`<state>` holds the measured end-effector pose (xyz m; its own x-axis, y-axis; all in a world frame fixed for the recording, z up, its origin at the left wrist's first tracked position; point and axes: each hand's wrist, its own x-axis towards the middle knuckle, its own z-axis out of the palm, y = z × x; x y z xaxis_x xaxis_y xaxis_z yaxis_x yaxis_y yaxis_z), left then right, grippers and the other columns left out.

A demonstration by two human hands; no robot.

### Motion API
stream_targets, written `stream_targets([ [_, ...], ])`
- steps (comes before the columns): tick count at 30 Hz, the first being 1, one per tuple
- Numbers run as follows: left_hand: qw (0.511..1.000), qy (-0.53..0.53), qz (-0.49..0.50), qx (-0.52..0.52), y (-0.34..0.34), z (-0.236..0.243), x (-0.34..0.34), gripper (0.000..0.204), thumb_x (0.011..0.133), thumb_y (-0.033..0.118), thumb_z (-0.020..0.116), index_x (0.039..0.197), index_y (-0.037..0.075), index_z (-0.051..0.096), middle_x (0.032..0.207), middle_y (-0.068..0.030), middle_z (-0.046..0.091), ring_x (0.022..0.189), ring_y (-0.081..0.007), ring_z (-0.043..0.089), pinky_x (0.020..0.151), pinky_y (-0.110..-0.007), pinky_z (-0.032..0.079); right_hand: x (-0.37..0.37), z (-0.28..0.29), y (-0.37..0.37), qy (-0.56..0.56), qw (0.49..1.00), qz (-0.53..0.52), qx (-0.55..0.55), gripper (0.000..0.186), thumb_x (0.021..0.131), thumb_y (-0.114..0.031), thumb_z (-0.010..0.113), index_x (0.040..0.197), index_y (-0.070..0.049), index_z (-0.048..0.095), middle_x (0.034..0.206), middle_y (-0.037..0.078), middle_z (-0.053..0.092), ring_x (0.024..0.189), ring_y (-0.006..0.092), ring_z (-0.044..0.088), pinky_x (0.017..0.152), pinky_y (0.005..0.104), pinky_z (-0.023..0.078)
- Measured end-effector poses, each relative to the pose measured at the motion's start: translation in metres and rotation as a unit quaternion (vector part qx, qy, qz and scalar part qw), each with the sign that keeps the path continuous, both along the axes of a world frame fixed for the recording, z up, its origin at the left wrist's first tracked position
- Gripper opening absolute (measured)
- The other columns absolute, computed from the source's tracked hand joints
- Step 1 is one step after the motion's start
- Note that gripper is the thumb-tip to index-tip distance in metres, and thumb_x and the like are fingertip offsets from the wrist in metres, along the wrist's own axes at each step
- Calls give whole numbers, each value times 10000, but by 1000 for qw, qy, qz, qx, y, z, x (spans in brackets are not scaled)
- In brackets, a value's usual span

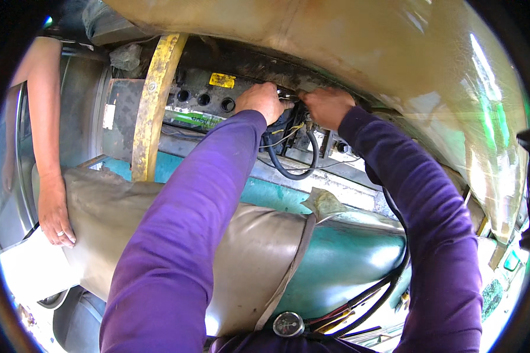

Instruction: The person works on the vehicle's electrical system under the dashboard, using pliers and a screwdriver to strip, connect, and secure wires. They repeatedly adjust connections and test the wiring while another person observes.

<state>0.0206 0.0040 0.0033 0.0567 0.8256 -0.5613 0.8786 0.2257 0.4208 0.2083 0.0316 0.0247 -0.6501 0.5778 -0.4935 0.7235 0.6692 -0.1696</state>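
Observation:
Both my arms, in purple sleeves, reach into a recess under a raised tan padded cover [265, 23]. My left hand [261, 101] is closed at the right end of a black battery [194, 100] with round caps, a green label and a yellow sticker. My right hand [327, 107] is closed just beside it, fingers pinched. A small shiny metal piece [287, 95] shows between the two hands; its kind and who grips it are hidden. Below them hang a thick black cable [291, 175] in a loop and thin wires. A second dark battery [335, 147] sits below my right hand.
A worn yellow metal bar [153, 106] stands upright left of my arms. Another person's hand [54, 215] rests on the brown-and-green padded seat [241, 247]. Near me are a round gauge [288, 324] and several loose cables [371, 294].

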Motion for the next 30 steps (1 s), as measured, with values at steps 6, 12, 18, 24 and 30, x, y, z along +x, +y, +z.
stream_targets([
  [6, 998, -13, 3, 57, 0, -21, -9, 504, 804, 425, 751, 1145, 57, 708, 1180, -226, 701, 1150, -378, 661, 974, -464, 539, -110, 39, 11, -210, 966, -145, -46, 212, 849, -157, 626, 930, -49, 789, 1003, 164, 761, 946, 342, 742, 772, 445, 602],
  [12, 1000, 6, -2, -20, 6, 1, 0, 580, 833, 509, 776, 1165, 37, 722, 1213, -224, 696, 1170, -361, 655, 994, -449, 520, -17, 9, 10, -62, 997, -25, 35, 281, 868, -140, 583, 1095, -84, 739, 984, 190, 745, 972, 361, 723, 823, 471, 580],
  [18, 1000, -18, 12, -18, 5, 14, 1, 632, 818, 510, 791, 1193, 10, 694, 1212, -240, 689, 1160, -384, 648, 1003, -461, 504, 26, -12, 7, 27, 998, -53, -25, 375, 866, -126, 551, 1206, -83, 703, 1031, 201, 734, 970, 394, 707, 858, 494, 571],
  [24, 1000, -1, 0, 3, 0, 1, 0, 530, 828, 453, 765, 1142, 29, 717, 1180, -237, 699, 1144, -389, 653, 989, -471, 512, -41, 33, 1, -89, 996, -12, 1, 317, 870, -119, 583, 1142, -115, 744, 1012, 143, 754, 961, 382, 718, 795, 486, 588],
  [30, 1000, 4, -14, 13, 0, -4, -3, 495, 859, 474, 708, 1120, 54, 736, 1199, -218, 700, 1162, -369, 656, 976, -457, 532, -94, 36, 13, -184, 980, -70, -22, 241, 890, -182, 642, 1058, -88, 787, 1072, 133, 762, 1017, 334, 733, 792, 449, 603],
])
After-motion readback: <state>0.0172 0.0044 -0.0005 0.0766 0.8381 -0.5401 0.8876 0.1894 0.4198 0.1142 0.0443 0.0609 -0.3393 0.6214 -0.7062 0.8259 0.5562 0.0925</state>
